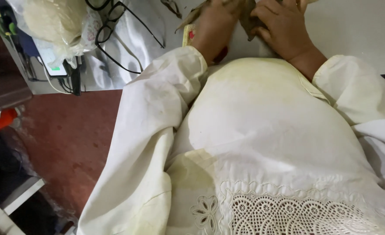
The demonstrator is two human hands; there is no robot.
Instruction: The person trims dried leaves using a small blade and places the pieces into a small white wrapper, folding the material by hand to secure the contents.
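Nearest the camera, a cream garment [262, 143] is being worn. Beyond it, on the white bench [353, 26], a drab brown-grey piece [246, 19] is being pinched by the left hand [214, 28] and right hand [281, 28]. Both hands are probably best kept close together, the piece flat. Fingertips and the piece's top are being cropped out; its material cannot be determined.

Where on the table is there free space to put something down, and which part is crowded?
Bare table lies right of the right hand, up to the right sleeve. The left end is crowded: plastic bag, glasses and black cables. Both hands press a brown piece between them; the left hand leaves little gap.
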